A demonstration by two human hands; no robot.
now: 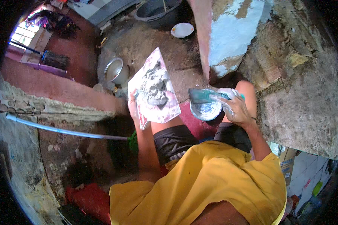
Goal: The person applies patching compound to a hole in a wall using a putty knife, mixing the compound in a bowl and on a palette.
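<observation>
My left hand (132, 104) grips the edge of a white, pink-marked board (170, 108), held tilted above my left thigh. A heap of wet grey paste (155, 86) lies on its face. My right hand (234, 107), smeared white over the fingers, is closed around a teal putty knife (202, 95) whose broad blade points left. Just beneath that blade is a bowl (206, 111) with whitish smears inside, partly hidden by the knife. Whether the blade touches the bowl's rim, I cannot tell.
A metal pot (116, 71) stands on the dirt floor beyond the board. Farther off are a white plate (182, 30) and a big dark tub (157, 17). A pale blue pipe (71, 131) crosses the left side. Rough walls (234, 33) rise at right; a cardboard box (287, 163) sits behind my right arm.
</observation>
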